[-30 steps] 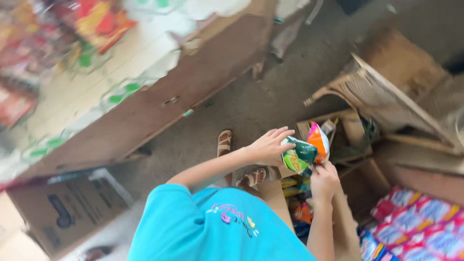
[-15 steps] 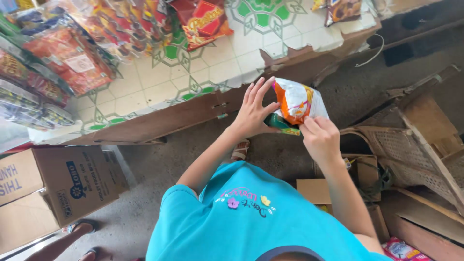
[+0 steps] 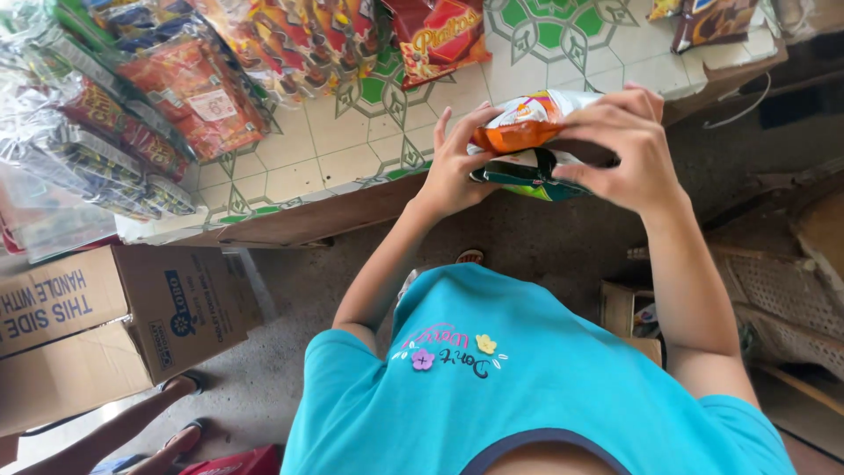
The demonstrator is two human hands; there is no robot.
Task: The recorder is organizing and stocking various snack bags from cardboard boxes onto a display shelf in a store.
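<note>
Both my hands hold a small bundle of snack packets [image 3: 526,132] in front of me, at the front edge of a tiled counter [image 3: 352,154]. The top packet is orange and white, and a green one [image 3: 527,183] lies under it. My left hand [image 3: 450,167] cups the bundle from the left with its fingers spread upward. My right hand [image 3: 622,145] grips over the top and right side. My turquoise shirt [image 3: 527,387] fills the lower part of the view.
Red and orange snack bags [image 3: 202,88] in clear plastic lie on the counter's left and back. A big cardboard box [image 3: 105,317] stands on the floor at left. Another person's sandalled feet [image 3: 171,422] show at the bottom left. A woven basket [image 3: 782,299] and a small open box [image 3: 626,308] are at right.
My hands have lifted the packets from low near the floor boxes up to the counter's edge. The view has swung toward the counter and the packets now lie flatter.
</note>
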